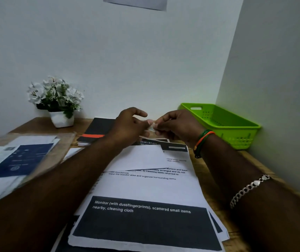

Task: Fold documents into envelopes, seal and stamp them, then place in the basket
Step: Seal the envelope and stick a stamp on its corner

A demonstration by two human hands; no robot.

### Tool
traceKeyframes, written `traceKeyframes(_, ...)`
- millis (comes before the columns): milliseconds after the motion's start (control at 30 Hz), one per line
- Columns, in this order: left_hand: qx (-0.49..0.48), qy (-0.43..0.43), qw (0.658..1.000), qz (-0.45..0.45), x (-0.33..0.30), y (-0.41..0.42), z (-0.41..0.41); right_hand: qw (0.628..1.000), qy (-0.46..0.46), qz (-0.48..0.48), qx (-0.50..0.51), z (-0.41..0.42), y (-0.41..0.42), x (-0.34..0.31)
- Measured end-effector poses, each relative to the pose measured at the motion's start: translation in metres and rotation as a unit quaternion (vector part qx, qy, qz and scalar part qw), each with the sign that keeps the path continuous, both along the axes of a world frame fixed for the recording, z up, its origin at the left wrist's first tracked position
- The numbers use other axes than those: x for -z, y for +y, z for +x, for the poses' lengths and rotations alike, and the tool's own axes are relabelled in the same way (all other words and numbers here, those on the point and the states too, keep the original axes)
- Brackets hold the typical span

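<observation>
While the wooden tabletop point(202, 166) stretches beneath our fingers, a heap of printed documents point(145, 190) lies under our forearms, nearer us than the fingertips. Right of the fingers, against the wall, sits the green basket point(223, 124). Our left hand point(127, 126) and right hand point(178, 126) pinch one small, blurred stamp point(152, 128) between them.

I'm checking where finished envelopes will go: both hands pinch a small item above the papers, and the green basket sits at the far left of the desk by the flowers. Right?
Not quite. The head view shows the green basket at the far right, against the side wall; the flowers stand far left. Both the left hand and right hand do pinch a small item above the papers.
</observation>
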State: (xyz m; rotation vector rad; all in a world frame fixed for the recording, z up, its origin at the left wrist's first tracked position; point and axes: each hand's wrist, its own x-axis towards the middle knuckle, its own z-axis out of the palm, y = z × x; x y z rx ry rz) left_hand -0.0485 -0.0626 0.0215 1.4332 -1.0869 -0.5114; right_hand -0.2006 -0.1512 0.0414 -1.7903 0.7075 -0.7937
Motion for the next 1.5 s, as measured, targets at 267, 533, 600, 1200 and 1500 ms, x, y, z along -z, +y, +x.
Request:
traceKeyframes(267, 0.0, -0.038, 0.999, -0.033, 0.008, -0.004, 0.004, 0.996, 0.059, 0.058, -0.046, -0.007, 0.001, -0.004)
traceKeyframes(533, 0.055, -0.177, 0.982, 0.029, 0.016, -0.008, 0.015, 0.994, 0.11, -0.021, -0.016, -0.006, -0.006, 0.007)
traceKeyframes(600, 0.015, -0.22, 0.975, 0.032, 0.015, -0.008, 0.015, 0.993, 0.12, -0.008, 0.002, -0.007, -0.009, 0.011)
traceKeyframes(1200, 0.029, -0.372, 0.921, 0.11, 0.025, 0.006, 0.018, 0.957, 0.287, -0.005, 0.027, -0.005, -0.007, 0.009)
traceKeyframes(1500, 0.032, -0.371, 0.922, 0.11, 0.026, 0.005, 0.016, 0.954, 0.291, -0.051, 0.051, -0.003, -0.001, 0.011)
